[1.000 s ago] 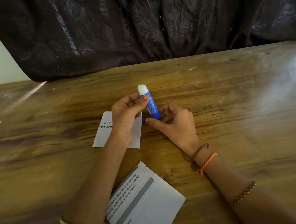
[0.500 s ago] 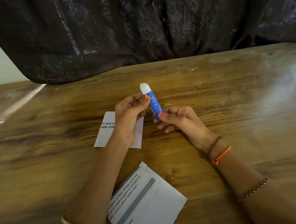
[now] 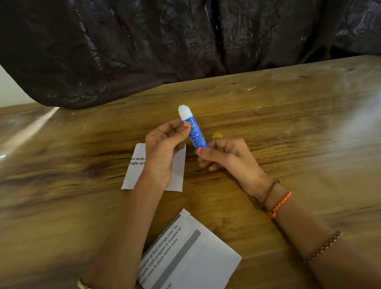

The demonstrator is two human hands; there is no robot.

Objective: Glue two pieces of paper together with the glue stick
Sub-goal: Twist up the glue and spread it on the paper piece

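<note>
A blue glue stick (image 3: 195, 132) with its white glue tip exposed is held upright above the table. My left hand (image 3: 164, 153) grips its upper body between thumb and fingers. My right hand (image 3: 226, 157) pinches its base. A small white paper piece (image 3: 136, 170) with printed text lies under my left hand, partly hidden. A larger printed paper (image 3: 191, 266) lies near the front edge between my forearms.
A yellow cap (image 3: 217, 136) lies on the wooden table (image 3: 310, 150) just behind my right hand. A dark curtain (image 3: 190, 26) hangs along the table's far edge. A pale wall is at the far left.
My right hand has lifted from the table and closed its fingers round the stick's base. The yellow cap behind it has come into view. My left hand keeps its hold.
</note>
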